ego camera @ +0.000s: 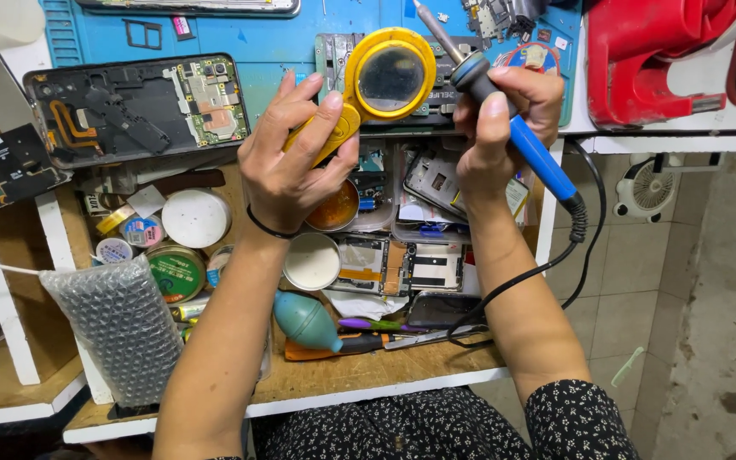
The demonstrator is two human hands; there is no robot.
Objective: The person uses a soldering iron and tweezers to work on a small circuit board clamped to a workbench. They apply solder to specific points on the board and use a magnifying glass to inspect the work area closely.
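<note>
My left hand (293, 153) grips the handle of a yellow round magnifier (390, 74), holding its lens over a small circuit board (334, 53) on the blue work mat (287, 43). My right hand (497, 119) holds a soldering iron (504, 111) with a blue handle and black grip, its metal tip pointing up and left beside the lens. The iron's black cord (547, 268) loops down past my right forearm. A black band circles my left wrist.
An opened phone (138, 106) lies on the mat at left. The open drawer (368, 366) below holds tins, tape rolls, phone parts, a teal blower bulb (306, 319) and screwdrivers. A bubble-wrap bag (121, 324) sits at lower left, a red tool (653, 51) top right.
</note>
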